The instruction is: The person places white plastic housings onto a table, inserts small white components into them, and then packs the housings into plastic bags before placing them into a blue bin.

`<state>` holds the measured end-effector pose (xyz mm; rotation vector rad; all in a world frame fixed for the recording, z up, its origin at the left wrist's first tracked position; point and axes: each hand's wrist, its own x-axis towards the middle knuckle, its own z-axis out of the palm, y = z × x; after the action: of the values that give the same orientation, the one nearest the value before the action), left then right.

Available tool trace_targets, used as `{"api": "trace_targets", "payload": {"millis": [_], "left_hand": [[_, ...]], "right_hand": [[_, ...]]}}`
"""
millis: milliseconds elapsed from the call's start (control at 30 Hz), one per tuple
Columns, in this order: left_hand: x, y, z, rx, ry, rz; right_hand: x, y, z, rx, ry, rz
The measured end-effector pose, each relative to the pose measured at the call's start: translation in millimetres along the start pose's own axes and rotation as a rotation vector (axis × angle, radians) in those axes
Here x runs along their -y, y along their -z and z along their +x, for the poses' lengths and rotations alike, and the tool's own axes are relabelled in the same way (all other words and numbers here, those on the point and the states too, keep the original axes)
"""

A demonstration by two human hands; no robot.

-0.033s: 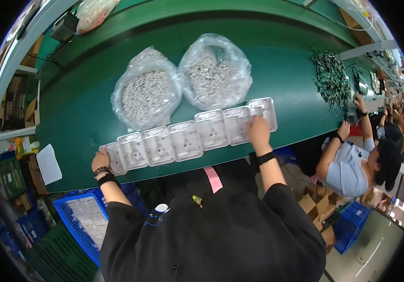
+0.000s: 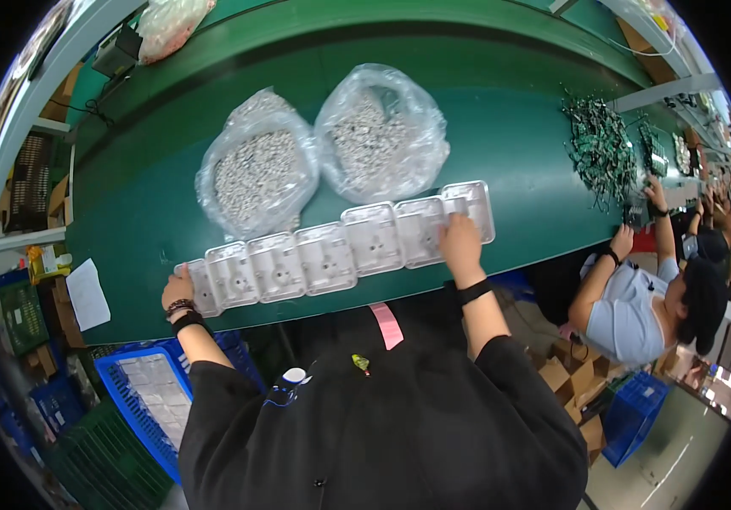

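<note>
A slanting row of several shallow white plastic housings (image 2: 325, 257) lies on the green worktop, edges touching, with small posts and holes inside. My left hand (image 2: 177, 291) is closed on the outer edge of the leftmost housing (image 2: 205, 289). At the other end, my right hand (image 2: 460, 245) is closed over the adjoining edges of the last two, beside the rightmost housing (image 2: 477, 208); its fingertips are partly hidden. Behind the row stand two open clear plastic bags full of small pale parts, a left bag (image 2: 256, 174) and a right bag (image 2: 372, 140).
A tangled heap of dark wired parts (image 2: 599, 149) lies at the right, near a co-worker (image 2: 633, 302). White paper (image 2: 89, 295) rests on the left of the worktop (image 2: 535, 191). Below it stands a blue crate (image 2: 119, 382) of pale pieces. Cardboard boxes (image 2: 565, 374) sit lower right.
The row of housings and both bags appear slightly further left. Both my hands have shifted a little left too, still at the two ends of the row.
</note>
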<state>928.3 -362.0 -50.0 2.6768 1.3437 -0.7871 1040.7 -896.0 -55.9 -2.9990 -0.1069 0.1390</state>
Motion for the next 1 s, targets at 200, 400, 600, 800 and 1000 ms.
{"api": "trace_targets", "payload": {"millis": [200, 400, 600, 800, 1000], "left_hand": [[-72, -37, -68, 0.003, 0.164, -0.009], [-229, -43, -182, 0.046, 0.136, -0.019], [-325, -58, -243, -0.072, 0.082, -0.009], [-351, -51, -239, -0.032, 0.015, 0.049], [-347, -50, -242, -0.039, 0.025, 0.074]], "right_hand": [[-115, 33, 18, 0.018, 0.139, -0.056], [-269, 58, 57, -0.024, 0.111, -0.172], [-342, 69, 80, 0.036, -0.173, -0.135], [-337, 53, 79, -0.127, -0.142, -0.187], [-339, 46, 107, -0.029, -0.169, -0.062]]}}
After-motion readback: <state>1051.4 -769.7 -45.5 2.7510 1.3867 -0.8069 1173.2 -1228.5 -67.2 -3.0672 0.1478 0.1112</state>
